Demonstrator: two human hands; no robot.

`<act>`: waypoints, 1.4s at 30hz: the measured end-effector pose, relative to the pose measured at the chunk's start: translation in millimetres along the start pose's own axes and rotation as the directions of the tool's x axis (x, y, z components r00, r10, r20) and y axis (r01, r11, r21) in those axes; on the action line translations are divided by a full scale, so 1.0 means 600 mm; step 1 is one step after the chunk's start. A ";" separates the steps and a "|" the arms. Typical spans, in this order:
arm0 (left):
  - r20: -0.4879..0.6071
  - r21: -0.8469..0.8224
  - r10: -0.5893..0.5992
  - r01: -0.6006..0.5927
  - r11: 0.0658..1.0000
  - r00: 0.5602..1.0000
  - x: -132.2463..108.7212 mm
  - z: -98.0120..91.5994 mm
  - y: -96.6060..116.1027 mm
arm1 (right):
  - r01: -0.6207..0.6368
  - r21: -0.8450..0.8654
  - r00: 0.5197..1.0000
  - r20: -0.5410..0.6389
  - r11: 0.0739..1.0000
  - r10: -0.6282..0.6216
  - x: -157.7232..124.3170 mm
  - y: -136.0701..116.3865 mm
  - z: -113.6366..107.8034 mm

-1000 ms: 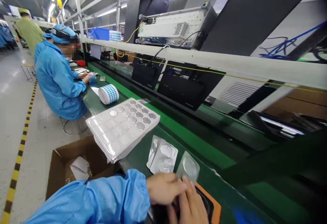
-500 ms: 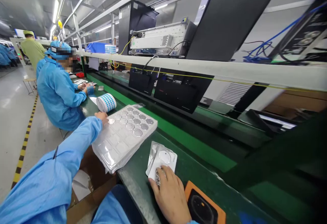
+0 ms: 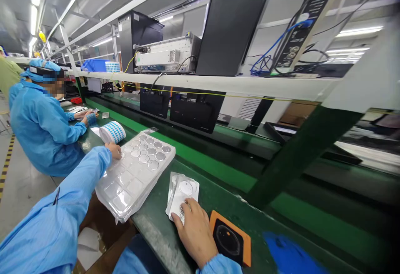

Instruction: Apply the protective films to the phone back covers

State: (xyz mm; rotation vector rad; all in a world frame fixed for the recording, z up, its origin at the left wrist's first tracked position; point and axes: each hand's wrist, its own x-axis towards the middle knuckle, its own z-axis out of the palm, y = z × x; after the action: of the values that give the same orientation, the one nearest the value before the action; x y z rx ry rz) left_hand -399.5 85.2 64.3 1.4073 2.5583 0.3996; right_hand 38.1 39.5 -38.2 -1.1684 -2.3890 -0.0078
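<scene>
A clear plastic tray [image 3: 125, 178] with round silvery discs [image 3: 151, 151] in its far pockets lies at the bench edge. My left hand [image 3: 114, 150] is at its far left corner, fingers curled in beside a disc; what they pinch is hidden. Right of the tray, a white rounded card [image 3: 186, 187] with a ring outline overlaps another silvery-white piece [image 3: 173, 182]. My right hand [image 3: 196, 232] rests over the card's near end, thumb and fingers apart. Small shiny bits [image 3: 182, 213] show between them. An orange-framed black pad [image 3: 229, 237] is beside that hand.
A roll of blue-dotted labels [image 3: 114, 132] stands behind the tray. A co-worker [image 3: 46, 120] in blue sits to the left. A green post [image 3: 296, 153] slants down at the right, near a blue item [image 3: 290, 251]. A white shelf [image 3: 187, 80] carries equipment. Below the tray is an open carton [image 3: 109, 245].
The view has turned right, so everything appears shifted left. My left hand stays at the tray's corner and my right hand on the white card, with its fingers barely changed.
</scene>
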 end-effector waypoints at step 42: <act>-0.415 -0.646 0.603 -0.687 0.333 0.682 -0.424 0.347 0.353 | 0.014 -0.088 0.999 -0.050 0.996 -0.018 -0.139 0.158 -0.082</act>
State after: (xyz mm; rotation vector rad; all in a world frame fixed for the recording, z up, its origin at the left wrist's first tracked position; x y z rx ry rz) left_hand -34.8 7.4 -53.2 1.9233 1.3095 1.5120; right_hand 172.9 27.5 -48.3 -1.1744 -2.3741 -0.1477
